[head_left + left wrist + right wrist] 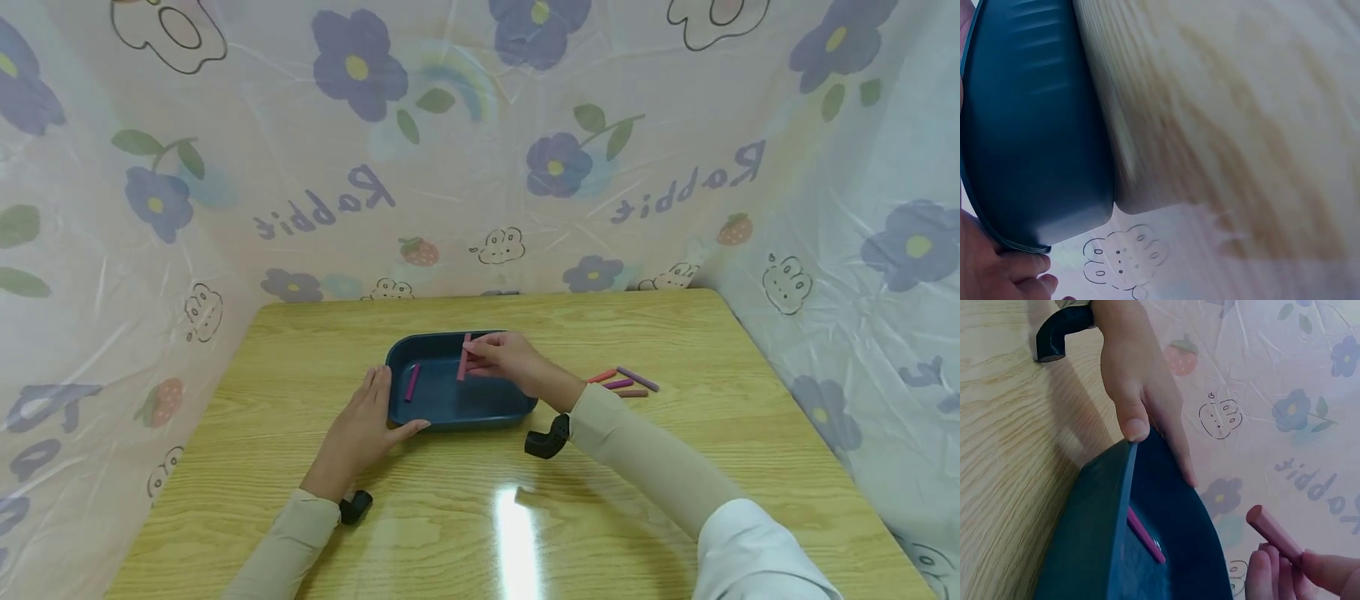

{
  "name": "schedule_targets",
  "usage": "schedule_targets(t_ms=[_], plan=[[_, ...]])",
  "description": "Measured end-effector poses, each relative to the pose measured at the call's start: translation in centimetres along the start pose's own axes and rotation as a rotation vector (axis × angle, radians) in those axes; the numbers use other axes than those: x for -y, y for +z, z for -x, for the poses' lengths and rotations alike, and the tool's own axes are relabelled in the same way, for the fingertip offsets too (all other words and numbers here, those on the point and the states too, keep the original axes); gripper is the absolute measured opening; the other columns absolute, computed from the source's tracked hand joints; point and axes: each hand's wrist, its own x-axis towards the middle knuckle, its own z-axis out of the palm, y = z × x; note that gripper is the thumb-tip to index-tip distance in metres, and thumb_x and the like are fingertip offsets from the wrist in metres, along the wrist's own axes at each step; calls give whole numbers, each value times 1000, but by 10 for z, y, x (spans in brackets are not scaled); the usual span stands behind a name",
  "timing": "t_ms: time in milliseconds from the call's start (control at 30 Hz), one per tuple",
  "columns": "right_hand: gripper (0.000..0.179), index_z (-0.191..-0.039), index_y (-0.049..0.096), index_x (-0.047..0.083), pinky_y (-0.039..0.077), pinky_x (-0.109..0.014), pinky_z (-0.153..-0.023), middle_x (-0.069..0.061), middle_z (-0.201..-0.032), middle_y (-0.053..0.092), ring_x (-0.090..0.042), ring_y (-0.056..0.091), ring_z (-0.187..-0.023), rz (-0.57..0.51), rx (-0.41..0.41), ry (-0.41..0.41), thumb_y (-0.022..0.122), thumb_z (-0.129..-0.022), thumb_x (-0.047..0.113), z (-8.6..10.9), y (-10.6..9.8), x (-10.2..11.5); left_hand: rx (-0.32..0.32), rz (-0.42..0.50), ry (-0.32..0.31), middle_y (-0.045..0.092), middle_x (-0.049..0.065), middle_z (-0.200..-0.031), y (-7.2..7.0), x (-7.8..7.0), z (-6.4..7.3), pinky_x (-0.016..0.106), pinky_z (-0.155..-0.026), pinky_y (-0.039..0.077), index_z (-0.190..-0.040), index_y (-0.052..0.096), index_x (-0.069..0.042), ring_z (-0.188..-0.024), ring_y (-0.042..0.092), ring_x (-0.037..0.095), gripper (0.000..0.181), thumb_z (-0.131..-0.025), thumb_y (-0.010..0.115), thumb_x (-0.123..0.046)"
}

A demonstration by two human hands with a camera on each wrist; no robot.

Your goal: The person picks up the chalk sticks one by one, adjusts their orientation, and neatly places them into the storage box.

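A dark blue tray (456,413) stands on the table. At its left end rests my left hand (358,429), fingers straight along the outside and thumb spread over the near rim. My right hand (512,360) is above the tray's right half, pinching a pink crayon-like stick (463,357) between thumb and fingers. The right wrist view shows that stick (1275,530) tilted, its round flat end free. One purple stick (412,382) lies on the tray floor at the left. In the left wrist view the tray's outer wall (1035,137) fills the left side.
Several sticks in red, purple and brown (619,384) lie loose on the wooden table (600,500), right of the tray behind the right forearm. A printed curtain (450,167) hangs behind and at both sides. Black wrist mounts (547,439) sit on both arms.
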Motion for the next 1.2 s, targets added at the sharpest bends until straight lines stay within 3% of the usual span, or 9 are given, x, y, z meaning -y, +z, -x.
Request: schedule_targets(t_ms=[433, 733, 867, 1067, 1200], plan=[[37, -116, 60, -9, 50, -39, -85, -15, -98, 68, -21, 67, -88, 23, 1, 9, 61, -91, 18, -34, 19, -16, 2, 9, -8, 11, 16, -153, -2, -1, 0, 48, -108, 22, -149, 5, -1, -141, 4, 29, 114, -74, 32, -84], [26, -103, 68, -5, 55, -33, -74, -15, -89, 69, -21, 68, -80, 94, -10, 18, 62, -91, 17, -54, 30, -27, 1, 12, -8, 10, 16, -153, -2, 0, 0, 49, -108, 23, -149, 5, -1, -141, 5, 29, 115, -74, 33, -84], [23, -102, 68, -5, 55, -33, -71, -15, -86, 69, -21, 68, -77, 98, -15, 57, 61, -91, 14, -61, 35, -30, 2, 5, -5, 11, 17, -153, -2, 0, -1, 49, -108, 23, -149, 4, -2, -141, 5, 29, 115, -74, 33, -84], [25, -106, 66, -8, 54, -34, -75, -16, -86, 69, -22, 68, -79, 13, -14, 157, 61, -90, 11, -69, 44, -34, 6, 19, -9, 10, 17, -153, -3, -1, -1, 49, -108, 22, -149, 5, -1, -140, 5, 30, 116, -73, 34, -84], [22, -102, 67, -9, 54, -34, -75, -17, -85, 69, -23, 68, -79, 5, -51, 187, 61, -90, 9, -74, 47, -38, 5, 21, -1, 11, 18, -153, -4, -1, -1, 50, -108, 22, -149, 5, -1, -140, 6, 31, 115, -74, 34, -83]])
